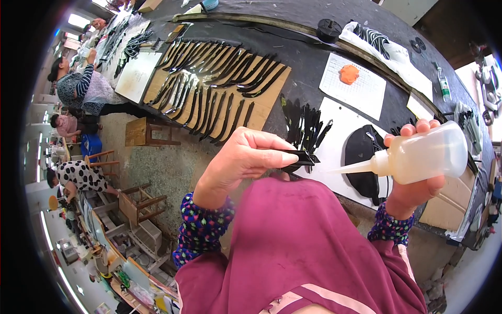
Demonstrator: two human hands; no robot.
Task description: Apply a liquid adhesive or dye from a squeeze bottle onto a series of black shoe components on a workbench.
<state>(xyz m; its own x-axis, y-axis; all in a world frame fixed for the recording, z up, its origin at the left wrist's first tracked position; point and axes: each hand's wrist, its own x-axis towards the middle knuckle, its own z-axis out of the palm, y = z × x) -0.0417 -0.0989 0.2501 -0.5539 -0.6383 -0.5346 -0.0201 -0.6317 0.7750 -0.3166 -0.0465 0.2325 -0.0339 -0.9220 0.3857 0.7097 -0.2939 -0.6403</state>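
Between the thumb and fingers of my left hand (243, 156) is a short, glossy black strip (304, 158), its end sticking out to the right. My right hand (413, 194) is wrapped round a translucent squeeze bottle (431, 153) with pale liquid in it. The bottle lies sideways in my grip, its tapered nozzle pointing left toward the strip, a gap between them. Just beyond my left hand, a bunch of black strips (303, 125) lies at the edge of white paper (330, 133). A black zipped pouch (361, 166) sits partly behind the nozzle.
On brown cardboard (274, 86), many curved black strips lie in rows. An orange lump (349, 74) rests on a printed sheet (374, 99). Farther off are a black round object (329, 30) and a clear bottle (444, 86). Wooden stools (141, 204) and several people are to the left.
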